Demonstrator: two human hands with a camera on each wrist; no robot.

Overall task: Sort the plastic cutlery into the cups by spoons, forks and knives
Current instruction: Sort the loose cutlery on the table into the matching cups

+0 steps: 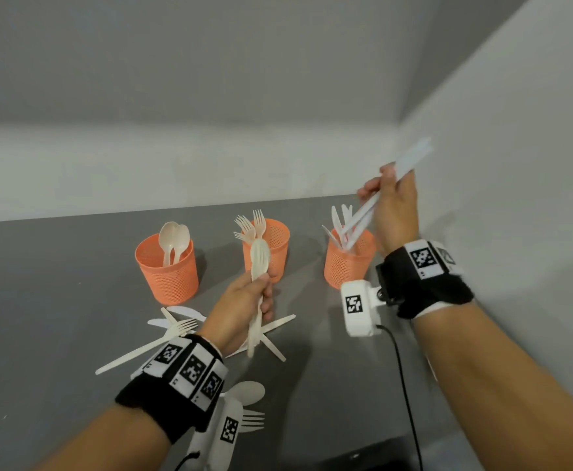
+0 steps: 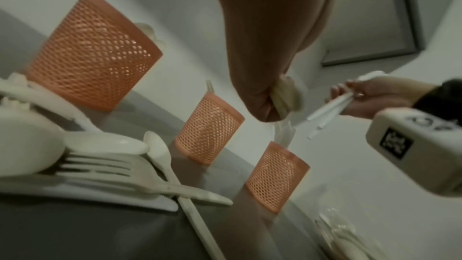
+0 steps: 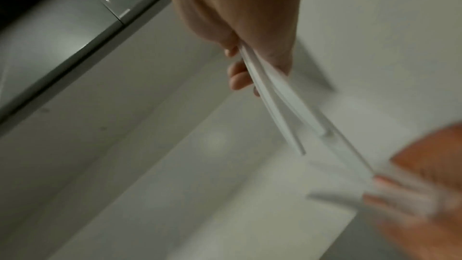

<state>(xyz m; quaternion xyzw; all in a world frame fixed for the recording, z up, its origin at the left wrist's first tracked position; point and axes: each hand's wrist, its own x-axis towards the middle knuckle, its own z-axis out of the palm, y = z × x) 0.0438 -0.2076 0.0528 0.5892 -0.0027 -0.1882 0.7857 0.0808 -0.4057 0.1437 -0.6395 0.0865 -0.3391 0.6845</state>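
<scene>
right hand (image 1: 392,198) was clamped on a bunch of white plastic knives (image 1: 383,202), handles angled down into the right orange mesh plastic cup (image 1: 348,263) nr the bench's back right corner, blades up by the wall. prob tilted like that so they'd slide in beside the knives already standing there. left hand (image 1: 244,300) was fisted round a stack of cream plastic spoons (image 1: 258,263), bowls up, held upright in front of the middle orange mesh cup (image 1: 271,246), which carried forks. spoons belong in the left orange mesh cup (image 1: 167,266), 2 spoons in it already, so i'd guess that hand was waiting its turn. loose cutlery pile (image 1: 176,328) lay on the grey bench (image 1: 40,300) toward the front edge, under the left wrist: forks, knives, a spoon, crossed over each other. sorting looked roughly half done. right wrist view was blurred, only fingers (image 3: 238,78) on the thin white handles.
</scene>
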